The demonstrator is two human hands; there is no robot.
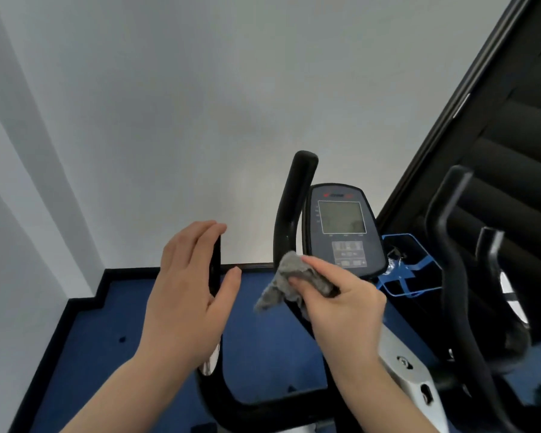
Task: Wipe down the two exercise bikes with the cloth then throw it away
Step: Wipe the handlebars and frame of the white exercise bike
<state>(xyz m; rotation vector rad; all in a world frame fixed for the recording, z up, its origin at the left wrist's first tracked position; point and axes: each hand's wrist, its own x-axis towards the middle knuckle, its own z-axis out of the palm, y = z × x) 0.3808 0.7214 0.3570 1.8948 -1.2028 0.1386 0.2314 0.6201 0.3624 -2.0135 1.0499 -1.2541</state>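
Observation:
An exercise bike fills the lower middle of the head view, with a grey console [344, 229] and black handlebars. My right hand [347, 304] is shut on a crumpled grey cloth [291, 281], pressed against the right handlebar [289, 214] just below and left of the console. My left hand [188, 292] is open, fingers straight, its palm lying against the left handlebar grip [215, 267], which is mostly hidden behind it. The black handlebars of a second bike [450, 245] rise at the right.
A white wall stands close ahead and to the left. Blue carpet [263, 339] with a black skirting edge lies below. A blue wire bottle holder [409, 270] hangs right of the console. A dark slatted panel [512, 151] fills the upper right.

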